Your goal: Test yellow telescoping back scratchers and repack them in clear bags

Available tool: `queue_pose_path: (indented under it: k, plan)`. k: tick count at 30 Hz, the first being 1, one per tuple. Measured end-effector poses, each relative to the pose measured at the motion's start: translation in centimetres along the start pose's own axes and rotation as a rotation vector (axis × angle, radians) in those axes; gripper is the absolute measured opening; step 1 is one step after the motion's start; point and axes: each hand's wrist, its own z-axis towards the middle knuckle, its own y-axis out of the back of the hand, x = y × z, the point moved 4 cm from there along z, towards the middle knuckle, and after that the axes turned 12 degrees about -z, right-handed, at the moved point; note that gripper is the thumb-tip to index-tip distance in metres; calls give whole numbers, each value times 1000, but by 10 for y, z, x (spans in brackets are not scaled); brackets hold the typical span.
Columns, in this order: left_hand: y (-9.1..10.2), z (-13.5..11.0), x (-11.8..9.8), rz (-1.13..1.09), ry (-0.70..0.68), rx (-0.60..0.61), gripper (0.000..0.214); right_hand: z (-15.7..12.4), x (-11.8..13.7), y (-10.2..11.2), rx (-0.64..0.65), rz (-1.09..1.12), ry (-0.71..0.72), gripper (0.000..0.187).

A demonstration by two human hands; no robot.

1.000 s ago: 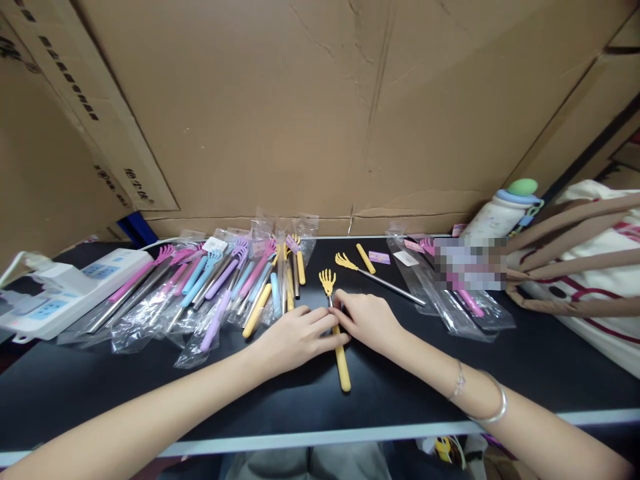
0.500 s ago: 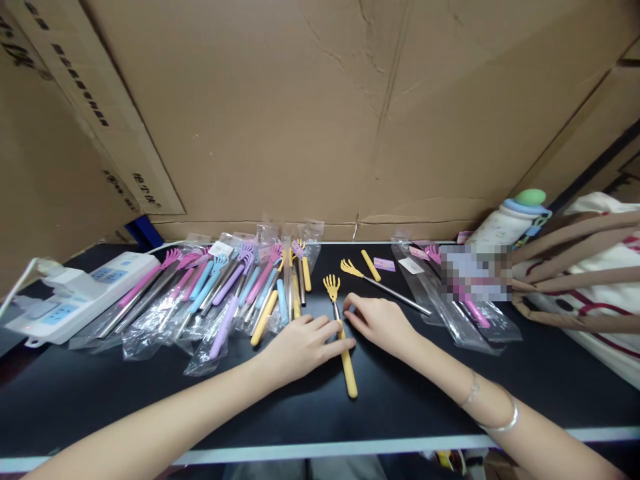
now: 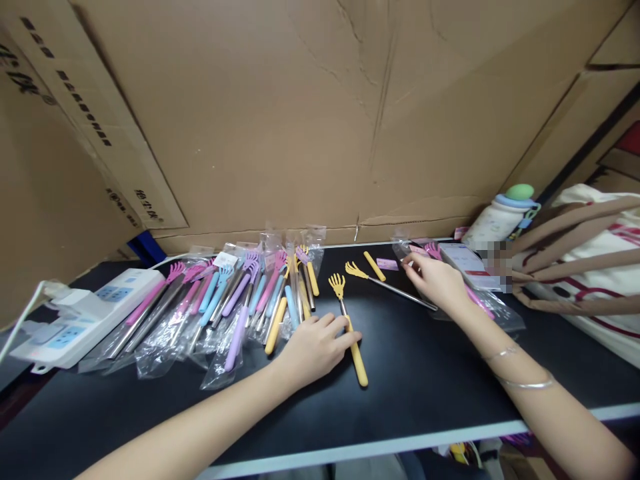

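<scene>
Right hand [image 3: 436, 279] has shifted to centre-right bag [image 3: 400, 248], likely reaching, pinch needed, grip unclear; left hand [image 3: 316, 347] clasps nearer yellow scratcher [image 3: 359, 365].

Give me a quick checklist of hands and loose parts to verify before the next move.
1. Left hand on the nearest yellow scratcher: ok, fingers lie across its handle.
2. Right hand grip: cannot tell, fingertips are too small to show whether they pinch anything.
3. Second yellow scratcher has its handle on: not ok, the rod's end is bare; a loose yellow handle lies beside its head.
4. Purple card uncovered: ok, flat on the table.
5. Bagged scratchers clear of the left hand: cannot tell, very close.
</scene>
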Motion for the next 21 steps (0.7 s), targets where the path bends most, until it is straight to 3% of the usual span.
queue_pose_path:
  k: [8,15,21]
  plan:
    - [-2,1,0,-62,-1,-4,33,0,-6,-6,48,8,63,25]
    - [-2,1,-1,-75,12,7,35,-5,29,-20,47,81,265,37]
    - [-3,1,0,-78,11,12,35,4,44,-30,84,2,267,25]
